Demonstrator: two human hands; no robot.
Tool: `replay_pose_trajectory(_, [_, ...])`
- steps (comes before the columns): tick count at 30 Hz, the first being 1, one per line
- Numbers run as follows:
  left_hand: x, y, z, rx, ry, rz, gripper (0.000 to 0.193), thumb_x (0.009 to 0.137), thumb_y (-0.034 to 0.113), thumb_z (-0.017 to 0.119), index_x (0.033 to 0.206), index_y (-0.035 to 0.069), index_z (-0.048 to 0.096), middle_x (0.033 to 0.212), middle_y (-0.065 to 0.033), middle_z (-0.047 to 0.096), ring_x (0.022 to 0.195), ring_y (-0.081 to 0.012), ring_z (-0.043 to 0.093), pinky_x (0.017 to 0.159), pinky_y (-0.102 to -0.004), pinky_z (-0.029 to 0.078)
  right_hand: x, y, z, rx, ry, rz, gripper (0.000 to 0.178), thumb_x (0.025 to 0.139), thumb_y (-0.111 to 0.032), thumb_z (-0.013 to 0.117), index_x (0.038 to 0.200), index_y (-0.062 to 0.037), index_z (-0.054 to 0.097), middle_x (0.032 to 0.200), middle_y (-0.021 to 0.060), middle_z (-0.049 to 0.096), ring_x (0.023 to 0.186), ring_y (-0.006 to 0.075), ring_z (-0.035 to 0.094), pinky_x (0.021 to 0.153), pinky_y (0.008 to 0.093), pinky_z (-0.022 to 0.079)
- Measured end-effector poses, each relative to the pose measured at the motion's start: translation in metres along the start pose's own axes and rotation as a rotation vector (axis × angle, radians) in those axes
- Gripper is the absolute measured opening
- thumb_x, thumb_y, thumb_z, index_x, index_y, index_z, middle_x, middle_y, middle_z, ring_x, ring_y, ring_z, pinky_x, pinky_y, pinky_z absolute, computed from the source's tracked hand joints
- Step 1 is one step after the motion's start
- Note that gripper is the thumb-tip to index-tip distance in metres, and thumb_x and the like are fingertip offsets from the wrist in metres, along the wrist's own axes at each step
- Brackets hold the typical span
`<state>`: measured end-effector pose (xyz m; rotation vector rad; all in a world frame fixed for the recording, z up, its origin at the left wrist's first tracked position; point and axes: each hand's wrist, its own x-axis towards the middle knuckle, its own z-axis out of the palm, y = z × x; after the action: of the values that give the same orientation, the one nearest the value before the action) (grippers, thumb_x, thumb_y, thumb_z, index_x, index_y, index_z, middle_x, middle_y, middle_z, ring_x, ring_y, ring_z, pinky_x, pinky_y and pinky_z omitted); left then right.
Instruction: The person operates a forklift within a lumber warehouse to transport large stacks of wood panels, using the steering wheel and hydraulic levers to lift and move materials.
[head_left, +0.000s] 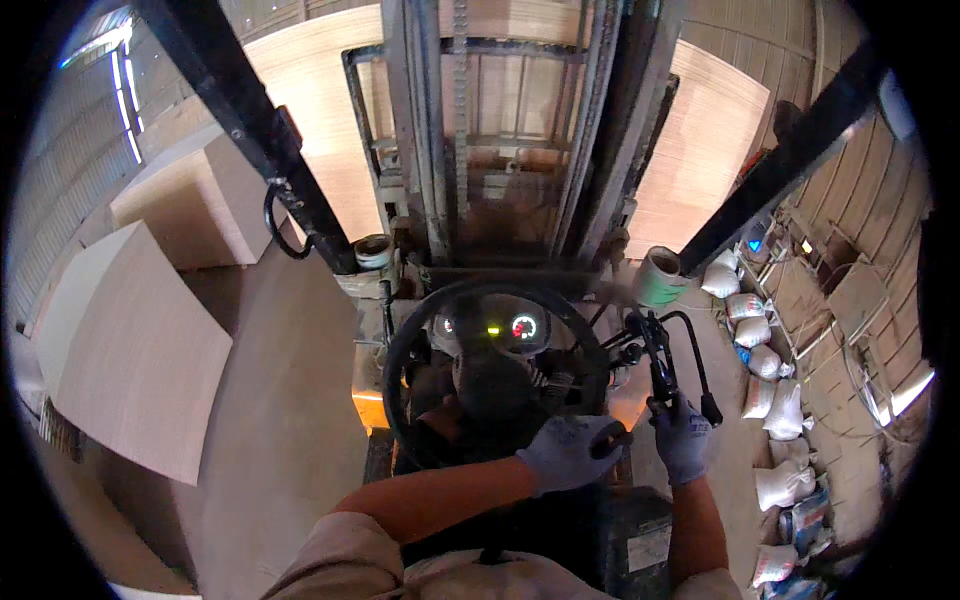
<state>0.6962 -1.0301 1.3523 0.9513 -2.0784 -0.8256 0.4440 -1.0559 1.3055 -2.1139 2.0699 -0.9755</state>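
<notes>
I sit at the controls of a forklift, both hands in pale gloves. My left hand (572, 453) reaches across to the lower right of the black steering wheel (398, 385). Its fingers are closed around a dark rounded knob (608, 438) by the rim. Further right, my right hand (684, 442) is wrapped round a black control lever (657, 350); its fingers partly hide the lever's lower part. Beside that lever, a bent black lever (699, 365) stands free of the hand. Behind the wheel, a lit gauge panel (523, 327) shows.
Ahead rises the mast (430, 150), with a large pale wood panel stack (695, 140) beyond it. More panel stacks (150, 350) stand at left. White sacks (785, 410) line the right side. A green-and-white roll (661, 278) sits at the right post (770, 165).
</notes>
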Motion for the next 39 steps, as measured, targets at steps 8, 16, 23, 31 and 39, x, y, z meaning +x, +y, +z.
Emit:
replay_pose_trajectory(8, [0.092,-0.087,-0.035,-0.141,0.187,0.048,0.031,0.091,0.025,0.071,0.112,0.003,0.068,0.100,-0.0202,0.072,0.088,-0.0351,0.071,0.080,-0.0402,0.057,0.076,-0.036,0.045,0.050,0.094,-0.115,0.032,0.090,-0.028,0.073,0.115,-0.0076,0.066,0.083,0.0132,0.070,0.072,0.0297,0.069,0.062,0.0413,0.052])
replay_pose_trajectory(16, [0.214,-0.100,-0.128,-0.096,0.446,-0.113,0.038,0.094,0.026,0.070,0.120,-0.002,0.064,0.119,-0.0165,0.071,0.103,-0.0228,0.070,0.092,-0.0328,0.055,0.136,-0.014,0.061,-0.028,0.088,-0.118,0.040,0.086,-0.027,0.074,0.122,-0.0147,0.063,0.082,0.0119,0.068,0.074,0.0323,0.067,0.064,0.0444,0.052])
replay_pose_trajectory(23, [0.219,-0.180,-0.253,-0.008,0.806,-0.006,0.025,0.097,0.017,0.065,0.113,-0.001,0.068,0.101,-0.0106,0.074,0.084,-0.0191,0.069,0.079,-0.0326,0.055,0.188,-0.021,0.059,-0.007,-0.020,-0.080,0.042,0.084,-0.020,0.073,0.122,-0.0098,0.061,0.089,0.0118,0.072,0.084,0.0362,0.066,0.077,0.0471,0.052])
replay_pose_trajectory(31, [0.268,-0.195,-0.281,-0.219,0.795,-0.093,0.031,0.095,0.021,0.067,0.119,0.001,0.066,0.111,-0.0146,0.073,0.100,-0.0223,0.071,0.089,-0.0341,0.054,0.259,-0.036,0.088,0.030,0.052,-0.146,0.033,0.087,-0.023,0.074,0.114,-0.0069,0.063,0.082,0.0143,0.070,0.077,0.0346,0.067,0.069,0.0455,0.052])
replay_pose_trajectory(39, [0.371,-0.191,-0.195,-0.014,0.169,0.109,0.030,0.089,0.025,0.069,0.112,0.005,0.066,0.101,-0.0166,0.071,0.090,-0.0323,0.069,0.083,-0.0408,0.055,0.372,-0.011,0.153,0.110,0.045,-0.074,0.025,0.094,-0.026,0.070,0.104,-0.0044,0.067,0.082,0.0132,0.068,0.074,0.0318,0.067,0.066,0.0445,0.050])
